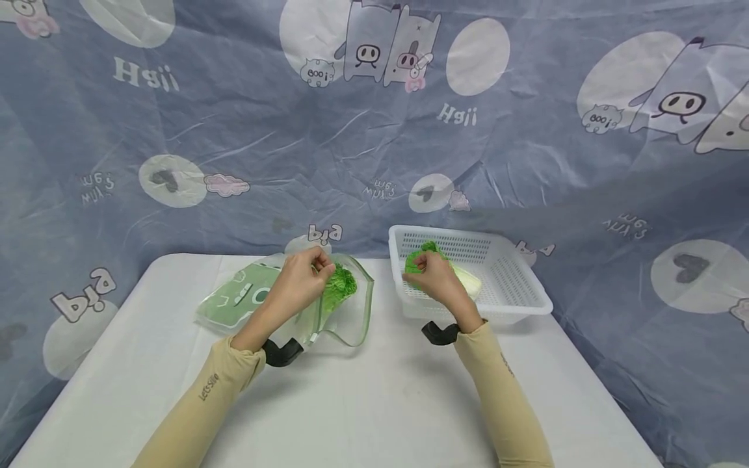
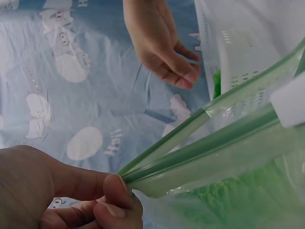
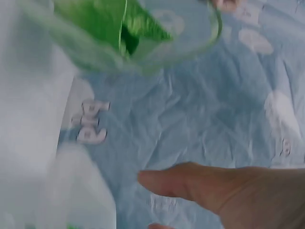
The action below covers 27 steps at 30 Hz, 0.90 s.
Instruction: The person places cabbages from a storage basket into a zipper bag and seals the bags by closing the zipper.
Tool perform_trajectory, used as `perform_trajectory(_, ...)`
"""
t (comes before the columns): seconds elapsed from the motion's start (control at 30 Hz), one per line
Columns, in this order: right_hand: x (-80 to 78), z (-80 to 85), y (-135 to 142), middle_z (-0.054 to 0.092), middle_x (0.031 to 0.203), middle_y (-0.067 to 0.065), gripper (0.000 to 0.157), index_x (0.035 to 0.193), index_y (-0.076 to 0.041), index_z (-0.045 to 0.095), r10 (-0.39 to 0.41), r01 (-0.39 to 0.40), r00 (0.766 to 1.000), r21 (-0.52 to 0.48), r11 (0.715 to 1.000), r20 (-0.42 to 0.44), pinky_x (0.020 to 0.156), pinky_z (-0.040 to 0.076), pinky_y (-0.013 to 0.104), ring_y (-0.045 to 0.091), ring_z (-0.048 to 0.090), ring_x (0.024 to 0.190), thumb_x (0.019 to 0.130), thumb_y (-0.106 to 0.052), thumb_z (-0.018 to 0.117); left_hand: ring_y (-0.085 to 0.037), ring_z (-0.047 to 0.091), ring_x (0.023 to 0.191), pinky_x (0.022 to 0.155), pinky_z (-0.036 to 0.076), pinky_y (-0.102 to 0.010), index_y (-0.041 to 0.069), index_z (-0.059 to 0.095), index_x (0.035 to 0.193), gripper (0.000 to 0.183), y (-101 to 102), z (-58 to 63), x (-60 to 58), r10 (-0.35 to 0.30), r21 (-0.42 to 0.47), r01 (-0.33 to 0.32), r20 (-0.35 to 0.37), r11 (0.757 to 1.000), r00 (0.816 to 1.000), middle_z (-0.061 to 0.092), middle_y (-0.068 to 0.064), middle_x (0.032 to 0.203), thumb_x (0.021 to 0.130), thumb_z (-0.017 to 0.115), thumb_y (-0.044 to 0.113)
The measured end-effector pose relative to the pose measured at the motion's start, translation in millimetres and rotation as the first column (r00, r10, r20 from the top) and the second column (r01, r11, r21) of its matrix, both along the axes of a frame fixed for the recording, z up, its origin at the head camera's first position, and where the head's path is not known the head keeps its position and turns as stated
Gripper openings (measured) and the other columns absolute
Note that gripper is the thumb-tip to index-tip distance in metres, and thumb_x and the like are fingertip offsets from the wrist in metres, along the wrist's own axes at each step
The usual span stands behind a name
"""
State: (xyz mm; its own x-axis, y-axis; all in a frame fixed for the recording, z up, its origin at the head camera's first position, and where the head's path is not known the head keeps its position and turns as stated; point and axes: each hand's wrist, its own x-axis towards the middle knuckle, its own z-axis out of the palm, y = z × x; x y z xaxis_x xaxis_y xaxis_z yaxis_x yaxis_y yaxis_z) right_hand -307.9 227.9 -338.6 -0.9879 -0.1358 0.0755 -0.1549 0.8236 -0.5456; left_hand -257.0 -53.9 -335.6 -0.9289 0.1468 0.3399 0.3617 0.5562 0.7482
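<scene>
While our left hand [image 1: 301, 278] pinches the rim of a clear, green-edged bag [image 1: 352, 316] containing bagged greens [image 1: 339, 288], we hold our right hand [image 1: 434, 276], loosely bent and empty, over the basket [image 1: 517, 286] with leafy cabbage [image 1: 467, 281].

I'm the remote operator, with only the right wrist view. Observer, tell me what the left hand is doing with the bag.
Observer: In the left wrist view, the left hand pinches the green rim of the zipper bag.
Operator: Now tell me what's in the basket near the right hand.
Observer: The head view shows a napa cabbage in the white plastic basket, partly hidden behind the right hand.
Operator: Describe the part of the bag that I can't see.
Observer: In the head view, a green cartoon print shows on the part to the left of the left hand.
</scene>
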Motion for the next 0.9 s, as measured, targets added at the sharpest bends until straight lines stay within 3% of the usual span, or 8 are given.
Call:
perform_trajectory(0.07, -10.5, 3.2, 14, 0.055, 0.126, 0.024, 0.058, 0.127, 0.008, 0.049, -0.007, 0.004, 0.999, 0.060, 0.998, 0.047, 0.098, 0.045, 0.046, 0.034, 0.055, 0.111, 0.086, -0.027, 0.072, -0.015, 0.054, 0.058, 0.058, 0.045, -0.030, 0.011, 0.061, 0.085, 0.009, 0, -1.3, -0.9, -0.005, 0.001, 0.005, 0.013, 1.000, 1.000, 0.062, -0.004, 0.078, 0.093, 0.060, 0.016)
perform_trajectory(0.3, -46.2, 2.2, 60, 0.049, 0.111, 0.024, 0.060, 0.116, 0.015, 0.047, -0.067, 0.037, 0.988, 0.206, 0.978, 0.141, 0.088, 0.044, 0.049, 0.032, 0.047, 0.095, 0.081, -0.027, 0.075, -0.014, 0.059, 0.050, 0.056, 0.048, -0.030, 0.010, 0.061, 0.087, 0.011, 0, -3.5, -3.2, -0.049, 0.035, 0.047, 0.058, 0.998, 0.997, 0.068, -0.015, 0.084, 0.094, 0.060, 0.018)
perform_trajectory(0.47, -67.4, -8.5, 87, 0.039, 0.134, 0.034, 0.073, 0.127, 0.017, 0.040, -0.098, 0.027, 0.960, 0.261, 0.965, 0.263, 0.102, 0.039, 0.054, 0.041, 0.044, 0.114, 0.084, -0.031, 0.073, -0.014, 0.060, 0.049, 0.054, 0.048, -0.030, 0.008, 0.061, 0.088, 0.012, 1, -4.0, -2.6, -0.059, 0.024, 0.057, 0.079, 0.998, 0.995, 0.068, -0.016, 0.084, 0.094, 0.059, 0.018)
perform_trajectory(0.63, -78.9, -14.0, 98, 0.041, 0.140, 0.030, 0.081, 0.137, 0.011, 0.037, -0.117, 0.012, 0.926, 0.284, 0.959, 0.359, 0.105, 0.036, 0.056, 0.043, 0.043, 0.125, 0.084, -0.039, 0.071, -0.015, 0.061, 0.050, 0.056, 0.049, -0.031, 0.005, 0.062, 0.091, 0.014, 1, -2.8, -1.4, -0.071, 0.023, 0.069, 0.097, 0.997, 0.993, 0.068, -0.016, 0.086, 0.095, 0.058, 0.018)
perform_trajectory(0.77, -85.3, -16.0, 99, 0.041, 0.142, 0.030, 0.080, 0.137, 0.011, 0.040, -0.093, -0.046, 0.926, 0.353, 0.935, 0.367, 0.105, 0.037, 0.058, 0.046, 0.042, 0.128, 0.083, -0.040, 0.071, -0.015, 0.061, 0.050, 0.055, 0.050, -0.031, 0.003, 0.063, 0.093, 0.014, 1, -2.6, -1.0, -0.078, 0.030, 0.075, 0.100, 0.997, 0.992, 0.067, -0.017, 0.086, 0.095, 0.058, 0.017)
perform_trajectory(0.9, -91.7, -20.3, 99, 0.048, 0.138, 0.026, 0.070, 0.133, 0.007, 0.046, -0.108, -0.049, 0.918, 0.381, 0.923, 0.380, 0.101, 0.042, 0.055, 0.043, 0.047, 0.125, 0.084, -0.036, 0.072, -0.015, 0.061, 0.050, 0.053, 0.049, -0.031, 0.003, 0.062, 0.093, 0.014, 0, -2.8, -1.0, -0.086, 0.030, 0.083, 0.103, 0.996, 0.991, 0.067, -0.017, 0.086, 0.095, 0.059, 0.017)
